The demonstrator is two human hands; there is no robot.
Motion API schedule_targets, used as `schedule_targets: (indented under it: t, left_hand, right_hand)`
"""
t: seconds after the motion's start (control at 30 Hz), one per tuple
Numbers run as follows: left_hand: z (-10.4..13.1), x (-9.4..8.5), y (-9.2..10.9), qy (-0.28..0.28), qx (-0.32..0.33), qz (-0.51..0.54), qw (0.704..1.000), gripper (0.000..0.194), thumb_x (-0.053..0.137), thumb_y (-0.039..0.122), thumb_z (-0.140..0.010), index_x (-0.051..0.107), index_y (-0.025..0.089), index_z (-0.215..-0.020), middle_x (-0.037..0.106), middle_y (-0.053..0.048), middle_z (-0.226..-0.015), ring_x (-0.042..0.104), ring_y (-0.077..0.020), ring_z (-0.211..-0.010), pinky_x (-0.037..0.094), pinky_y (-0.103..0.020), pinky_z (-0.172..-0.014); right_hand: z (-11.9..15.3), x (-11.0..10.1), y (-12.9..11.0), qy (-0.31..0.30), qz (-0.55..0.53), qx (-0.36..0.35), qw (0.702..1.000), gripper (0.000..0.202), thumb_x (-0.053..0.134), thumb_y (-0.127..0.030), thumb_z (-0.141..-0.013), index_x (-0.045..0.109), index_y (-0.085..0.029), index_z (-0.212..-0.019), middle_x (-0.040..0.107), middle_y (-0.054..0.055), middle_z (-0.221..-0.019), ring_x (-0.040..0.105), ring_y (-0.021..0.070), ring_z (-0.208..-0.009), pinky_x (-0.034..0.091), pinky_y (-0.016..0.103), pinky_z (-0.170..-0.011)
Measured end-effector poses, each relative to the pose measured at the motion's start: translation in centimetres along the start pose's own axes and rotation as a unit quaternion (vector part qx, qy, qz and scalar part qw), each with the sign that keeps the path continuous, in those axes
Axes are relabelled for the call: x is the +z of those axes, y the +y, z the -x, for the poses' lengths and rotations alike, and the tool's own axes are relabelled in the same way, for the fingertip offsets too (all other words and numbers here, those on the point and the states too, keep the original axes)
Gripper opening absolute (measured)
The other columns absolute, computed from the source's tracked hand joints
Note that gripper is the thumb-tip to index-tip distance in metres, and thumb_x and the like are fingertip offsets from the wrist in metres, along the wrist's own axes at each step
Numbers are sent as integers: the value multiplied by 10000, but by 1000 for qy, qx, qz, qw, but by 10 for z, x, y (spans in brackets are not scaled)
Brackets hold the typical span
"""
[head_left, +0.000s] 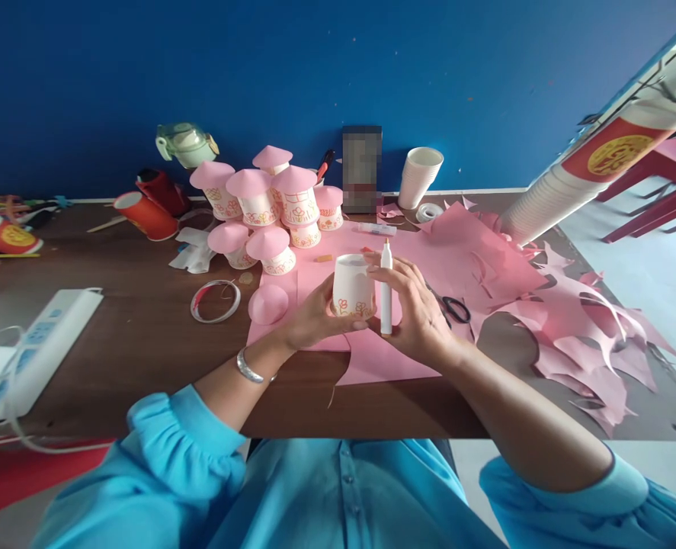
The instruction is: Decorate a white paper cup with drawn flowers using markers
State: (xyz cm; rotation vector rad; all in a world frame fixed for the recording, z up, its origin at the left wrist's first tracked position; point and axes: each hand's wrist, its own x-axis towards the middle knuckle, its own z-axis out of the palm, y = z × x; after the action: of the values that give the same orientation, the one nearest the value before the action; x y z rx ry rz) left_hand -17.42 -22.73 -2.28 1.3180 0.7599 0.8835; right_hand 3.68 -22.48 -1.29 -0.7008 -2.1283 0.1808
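Observation:
My left hand (315,316) is wrapped round a white paper cup (351,280), which has red and yellow flowers drawn along its lower edge. A white marker pen (386,293) stands upright in my right hand (414,309), its orange-brown tip pointing up. Fingertips of that hand also reach the cup's right side. Just beyond my left hand lies a pink paper cone (267,304). Behind it, several decorated paper cups (257,210) wear pink cone roofs. Under both hands spreads a pink paper sheet (395,362).
Pink scraps (583,351) and scissors (456,309) lie to the right, near a long leaning stack of cups (560,183). A tape roll (215,301) and a power strip (46,343) are on the left. At the back stand a cup stack (421,177) and a blurred dark rectangle (362,168).

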Motion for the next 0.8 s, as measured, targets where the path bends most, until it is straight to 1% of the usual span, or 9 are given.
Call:
schedule_targets:
  t: [0.07, 0.17, 0.23, 0.3, 0.4, 0.5, 0.6, 0.67, 0.8]
  left_hand:
    - [-1, 1, -1, 36, 5, -45, 998, 592, 875, 438, -765, 619, 202, -1244, 751, -85, -1066, 716, -272, -992, 597, -420, -865]
    - [-2, -1, -4, 111, 15, -110, 988, 626, 851, 497, -776, 594, 190, -1258, 725, -100, -1122, 686, -277, -1025, 580, -407, -846]
    - [-3, -3, -7, 164, 28, -171, 971, 655, 857, 509, -760, 575, 180, -1251, 699, -109, -1149, 665, -278, -1026, 566, -403, -829]
    - [-4, -4, -8, 187, 50, -214, 957, 663, 863, 494, -751, 560, 177, -1250, 679, -113, -1163, 653, -271, -1016, 558, -401, -822]
    - [-4, -4, -10, 173, 78, -215, 958, 633, 846, 463, -774, 554, 183, -1260, 669, -112, -1191, 649, -264, -1038, 558, -400, -852]
    - [-4, -3, -11, 154, 83, -197, 965, 615, 825, 442, -796, 546, 182, -1279, 665, -121, -1240, 643, -270, -1092, 552, -408, -898]
    - [-3, -4, -12, 152, 74, -199, 965, 605, 820, 428, -799, 548, 179, -1279, 664, -128, -1245, 640, -269, -1086, 548, -394, -874]
    - [-4, -5, -13, 151, 67, -197, 966, 599, 822, 423, -796, 548, 182, -1271, 668, -122, -1216, 643, -261, -1051, 547, -376, -833]
    - [-4, -5, -15, 138, 58, -179, 972, 602, 833, 429, -785, 542, 182, -1250, 672, -103, -1168, 643, -248, -1011, 543, -362, -806]
  right_hand:
    - [-1, 0, 0, -6, 7, -3, 1000, 715, 750, -305, -919, 369, -253, -1522, 585, 192, -1461, 546, 368, -1397, 520, 614, -1095]
    - [-2, -5, -2, 6, -3, 7, 1000, 721, 744, -298, -930, 366, -247, -1543, 603, 181, -1433, 571, 348, -1365, 549, 570, -1071]
    - [-1, -11, -4, 38, -9, 6, 999, 628, 700, -270, -962, 426, -251, -1528, 665, 147, -1297, 661, 306, -1200, 603, 501, -972]
    - [-1, -17, -8, 82, -4, 0, 997, 473, 609, -260, -1015, 526, -273, -1481, 679, 87, -1072, 693, 227, -901, 628, 415, -802]
    - [0, -22, -15, 114, 22, -24, 993, 380, 549, -290, -1039, 615, -280, -1413, 642, 73, -982, 666, 195, -768, 602, 362, -656]
    - [-1, -19, -21, 124, 36, -40, 991, 372, 611, -185, -974, 634, -245, -1340, 695, 58, -907, 677, 185, -698, 565, 313, -558]
    - [-3, -15, -22, 125, 32, -41, 991, 338, 666, -102, -896, 642, -218, -1213, 722, 32, -819, 699, 185, -666, 576, 301, -557]
    - [-4, -14, -22, 115, 28, -50, 992, 310, 666, -87, -881, 643, -222, -1159, 733, 28, -822, 717, 190, -682, 603, 313, -588]
    - [-5, -15, -21, 112, 48, -66, 990, 335, 661, -71, -877, 632, -236, -1167, 730, 14, -825, 725, 184, -687, 614, 304, -585]
